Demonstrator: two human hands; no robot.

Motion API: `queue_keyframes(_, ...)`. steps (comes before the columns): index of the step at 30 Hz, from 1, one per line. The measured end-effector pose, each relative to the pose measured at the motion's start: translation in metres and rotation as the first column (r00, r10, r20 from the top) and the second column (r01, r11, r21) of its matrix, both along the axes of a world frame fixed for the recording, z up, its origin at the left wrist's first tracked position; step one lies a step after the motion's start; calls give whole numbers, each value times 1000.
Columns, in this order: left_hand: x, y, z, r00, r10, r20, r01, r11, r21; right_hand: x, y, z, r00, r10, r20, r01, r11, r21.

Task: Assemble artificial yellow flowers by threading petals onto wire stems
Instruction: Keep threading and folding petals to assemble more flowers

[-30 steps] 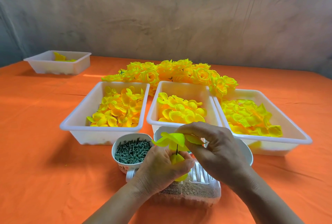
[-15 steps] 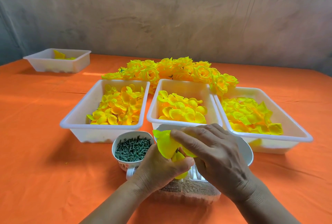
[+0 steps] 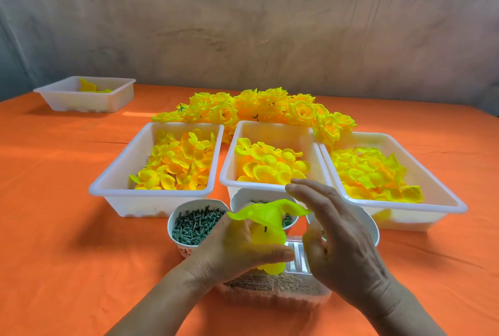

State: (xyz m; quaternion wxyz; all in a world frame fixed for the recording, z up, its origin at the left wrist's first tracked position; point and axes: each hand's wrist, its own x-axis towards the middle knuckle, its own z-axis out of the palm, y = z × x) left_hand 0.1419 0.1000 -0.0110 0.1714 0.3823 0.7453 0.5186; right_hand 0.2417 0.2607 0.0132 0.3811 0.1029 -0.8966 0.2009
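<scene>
My left hand (image 3: 237, 252) grips a half-built yellow flower (image 3: 266, 227) by its lower part, with a dark stem tip showing through the petal layer draped on top. My right hand (image 3: 334, 238) hovers just right of the flower, fingers spread and straight, holding nothing. Three white trays of loose yellow petals stand behind: left tray (image 3: 113, 182), middle tray (image 3: 229, 165), right tray (image 3: 432, 190). A paper cup of dark green stem pieces (image 3: 195, 225) sits left of my left hand.
Finished yellow flowers (image 3: 259, 106) lie heaped behind the trays. A second cup (image 3: 243, 200) and a white bowl (image 3: 370, 225) stand behind my hands. A clear plastic box (image 3: 270, 287) lies under them. Another white tray (image 3: 89, 98) sits at the far left on the orange tablecloth.
My right hand pressed a petal layer down onto the stem, then let go and drew back to the right with fingers spread. The left hand kept its hold on the flower.
</scene>
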Motion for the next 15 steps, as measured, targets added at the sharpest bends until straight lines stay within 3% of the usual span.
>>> queue_keyframes(2, -1, -6, 2, 999, 13, 40, -15, 999, 50, -1, 0, -1, 998, -59, 19, 60, 997, -51)
queue_keyframes(5, -5, -18, 6, 994, 77, -74, -80, 996, -37, -1, -2, -3, 992, -95, 81, 113, 961, -251)
queue_keyframes(7, -9, -29, 10, 985, 68, -159, -92, 985, -148, -1, -3, -2, 985, -59, 162, 129, 878, -461)
queue_keyframes(10, -17, -49, 17, 988, 54, -143, -87, 969, -232, -5, -1, 2, 966, 78, 246, 122, 704, -700)
queue_keyframes(12, -22, -61, 22, 993, 53, -108, -77, 969, -235, -6, -1, 4, 953, 115, 282, 143, 647, -749)
queue_keyframes(15, -24, -72, 27, 996, 67, -55, -75, 986, -150, -5, -2, 4, 934, 105, 341, 195, 651, -733)
